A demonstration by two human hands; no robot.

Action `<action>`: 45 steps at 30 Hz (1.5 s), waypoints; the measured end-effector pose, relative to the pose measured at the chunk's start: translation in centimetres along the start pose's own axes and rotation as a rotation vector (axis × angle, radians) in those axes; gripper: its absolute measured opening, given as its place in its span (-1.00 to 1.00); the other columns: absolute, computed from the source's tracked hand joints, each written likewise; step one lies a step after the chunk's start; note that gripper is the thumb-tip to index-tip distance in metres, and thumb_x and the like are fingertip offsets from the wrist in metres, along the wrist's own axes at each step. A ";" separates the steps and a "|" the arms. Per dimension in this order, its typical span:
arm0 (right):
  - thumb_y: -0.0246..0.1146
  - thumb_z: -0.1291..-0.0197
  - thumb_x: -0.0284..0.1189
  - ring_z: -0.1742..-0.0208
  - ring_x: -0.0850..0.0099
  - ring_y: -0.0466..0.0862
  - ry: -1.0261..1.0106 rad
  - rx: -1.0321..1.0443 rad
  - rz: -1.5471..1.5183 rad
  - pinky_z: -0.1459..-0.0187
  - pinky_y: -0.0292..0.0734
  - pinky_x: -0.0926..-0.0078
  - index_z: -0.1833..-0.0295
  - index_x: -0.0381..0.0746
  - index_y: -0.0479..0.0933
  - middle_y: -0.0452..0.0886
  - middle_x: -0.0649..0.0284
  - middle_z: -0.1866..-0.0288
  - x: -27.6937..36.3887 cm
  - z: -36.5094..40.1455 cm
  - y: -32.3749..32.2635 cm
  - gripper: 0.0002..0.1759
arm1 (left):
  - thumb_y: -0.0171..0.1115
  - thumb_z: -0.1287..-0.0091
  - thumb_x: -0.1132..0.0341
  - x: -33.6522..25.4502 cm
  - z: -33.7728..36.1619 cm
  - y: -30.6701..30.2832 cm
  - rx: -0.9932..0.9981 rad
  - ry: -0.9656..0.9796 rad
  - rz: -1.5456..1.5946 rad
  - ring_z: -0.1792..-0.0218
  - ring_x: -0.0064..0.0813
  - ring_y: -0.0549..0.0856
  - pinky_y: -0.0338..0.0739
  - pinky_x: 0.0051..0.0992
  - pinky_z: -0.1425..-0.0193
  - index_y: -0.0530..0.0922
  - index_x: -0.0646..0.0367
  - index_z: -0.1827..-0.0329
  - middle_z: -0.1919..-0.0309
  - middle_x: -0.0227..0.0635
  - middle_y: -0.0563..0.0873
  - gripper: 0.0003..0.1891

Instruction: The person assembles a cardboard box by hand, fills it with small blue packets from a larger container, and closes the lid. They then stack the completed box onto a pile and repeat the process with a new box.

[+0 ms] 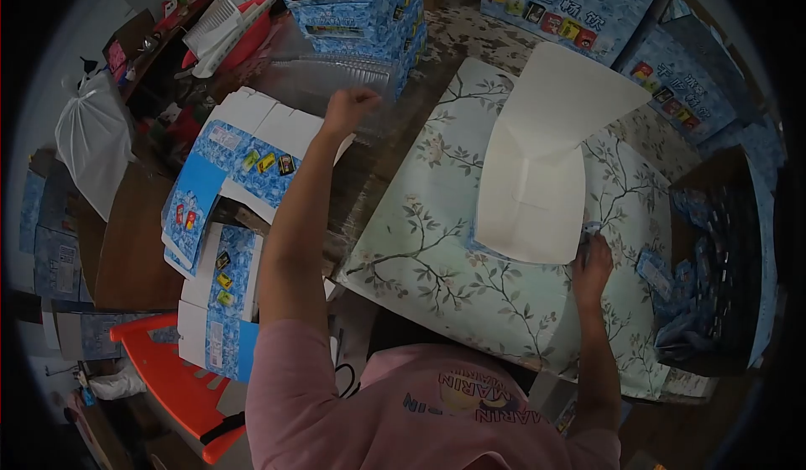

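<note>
An open cardboard box, white inside with its lid folded up, stands on the table in front of me. My right hand is at its near right side, fingers closed at the edge beside a small blue patch. My left hand reaches out to the left, its fingers curled together over a stack of clear plastic trays. Whether a tray is between those fingers is hard to make out. Below my left forearm lie flattened blue-and-white printed boxes.
A floral cloth covers the table. At the right a carton holds many blue packets. Blue printed boxes are stacked at the back, with larger cartons beside them. An orange chair stands at the lower left.
</note>
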State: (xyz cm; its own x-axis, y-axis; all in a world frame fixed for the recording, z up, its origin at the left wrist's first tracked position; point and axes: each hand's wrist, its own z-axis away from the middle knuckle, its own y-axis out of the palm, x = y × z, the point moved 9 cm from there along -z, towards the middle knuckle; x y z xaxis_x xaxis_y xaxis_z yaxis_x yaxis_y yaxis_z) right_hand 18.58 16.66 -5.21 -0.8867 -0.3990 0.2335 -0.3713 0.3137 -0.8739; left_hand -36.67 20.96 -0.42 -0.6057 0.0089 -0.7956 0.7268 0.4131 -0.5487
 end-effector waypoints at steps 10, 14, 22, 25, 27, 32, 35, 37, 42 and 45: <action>0.19 -0.07 -0.43 -0.22 0.12 0.36 0.005 -0.005 0.017 -0.20 0.19 0.18 -0.10 -0.27 0.38 0.38 0.09 -0.20 0.1 -0.1 -0.1 -0.56 | 0.28 -0.16 0.29 -1.3 0.9 0.0 -0.004 -0.002 -0.002 0.41 -0.53 0.66 0.50 -0.52 0.27 0.64 0.25 0.21 0.44 -0.27 0.71 -0.77; 0.18 -0.07 -0.43 -0.22 0.12 0.36 0.011 -0.002 0.013 -0.20 0.19 0.18 -0.10 -0.27 0.38 0.38 0.09 -0.20 0.1 -0.1 -0.1 -0.56 | 0.28 -0.15 0.27 -1.3 0.7 0.3 0.022 0.021 -0.100 0.41 -0.51 0.67 0.50 -0.51 0.26 0.65 0.25 0.22 0.44 -0.25 0.71 -0.76; 0.17 -0.07 -0.43 -0.23 0.12 0.34 0.031 0.016 0.005 -0.22 0.16 0.19 -0.12 -0.27 0.37 0.37 0.09 -0.21 0.2 -0.1 -0.1 -0.56 | 0.25 -0.17 0.29 0.1 0.1 0.5 0.091 0.049 -0.094 0.41 -0.52 0.66 0.50 -0.50 0.27 0.66 0.23 0.23 0.45 -0.24 0.71 -0.79; 0.17 -0.07 -0.44 -0.23 0.12 0.34 0.023 0.005 0.005 -0.22 0.16 0.19 -0.12 -0.27 0.37 0.37 0.09 -0.21 0.4 -0.1 -0.3 -0.56 | 0.24 -0.17 0.29 -0.1 0.1 0.4 0.100 0.059 -0.041 0.41 -0.52 0.66 0.50 -0.50 0.26 0.66 0.22 0.22 0.45 -0.23 0.70 -0.79; 0.17 -0.07 -0.44 -0.23 0.12 0.34 0.018 0.004 0.001 -0.22 0.16 0.19 -0.12 -0.27 0.37 0.37 0.08 -0.20 0.3 -0.1 -0.2 -0.55 | 0.27 -0.15 0.27 -0.2 0.1 0.5 0.106 0.055 -0.077 0.41 -0.51 0.67 0.50 -0.49 0.28 0.66 0.22 0.21 0.44 -0.22 0.71 -0.77; 0.17 -0.07 -0.44 -0.23 0.12 0.35 0.024 -0.002 -0.009 -0.22 0.16 0.19 -0.12 -0.26 0.36 0.37 0.08 -0.20 0.3 -0.2 -0.3 -0.55 | 0.24 -0.11 0.29 -2.9 1.2 1.1 0.019 0.043 -0.393 0.37 -0.28 0.68 0.53 -0.36 0.27 0.63 0.22 0.31 0.44 -0.18 0.69 -0.82; 0.16 -0.08 -0.44 -0.23 0.12 0.35 0.032 0.009 -0.010 -0.23 0.15 0.19 -0.12 -0.25 0.36 0.37 0.09 -0.20 0.4 -0.1 -0.3 -0.56 | 0.20 -0.08 0.29 -4.2 1.7 2.0 -0.069 0.082 -0.594 0.36 -0.06 0.66 0.53 -0.20 0.28 0.58 0.19 0.40 0.50 -0.11 0.66 -0.85; 0.17 -0.08 -0.43 -0.22 0.13 0.35 0.034 0.009 -0.010 -0.24 0.15 0.19 -0.12 -0.25 0.37 0.37 0.10 -0.20 0.3 -0.2 -0.3 -0.56 | 0.17 -0.07 0.30 -4.2 1.7 1.8 -0.109 0.073 -0.639 0.36 0.00 0.64 0.53 -0.14 0.28 0.54 0.17 0.41 0.51 -0.09 0.65 -0.87; 0.17 -0.08 -0.43 -0.22 0.14 0.36 0.036 -0.021 -0.021 -0.24 0.16 0.20 -0.09 -0.25 0.38 0.38 0.11 -0.20 0.0 -0.1 -0.4 -0.58 | 0.11 -0.18 0.28 -5.6 2.7 -1.9 -0.219 0.065 -0.612 0.38 0.00 0.64 0.52 -0.14 0.31 0.52 0.15 0.37 0.46 -0.07 0.65 -0.86; 0.18 -0.07 -0.44 -0.21 0.14 0.36 0.036 -0.023 -0.043 -0.22 0.17 0.20 -0.08 -0.25 0.39 0.39 0.11 -0.19 0.0 -0.2 -0.2 -0.59 | 0.11 -0.23 0.28 -6.1 4.6 -6.3 -0.418 0.117 -0.393 0.40 -0.10 0.66 0.52 -0.25 0.30 0.52 0.20 0.34 0.47 -0.11 0.66 -0.84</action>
State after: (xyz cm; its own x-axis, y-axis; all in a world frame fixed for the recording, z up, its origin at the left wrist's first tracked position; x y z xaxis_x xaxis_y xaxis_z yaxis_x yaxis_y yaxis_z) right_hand 18.62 16.79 -4.92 -0.8790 -0.3814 0.2862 -0.4152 0.3167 -0.8528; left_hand -36.07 14.13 6.77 -0.8528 -0.1273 -0.5065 0.2653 0.7297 -0.6302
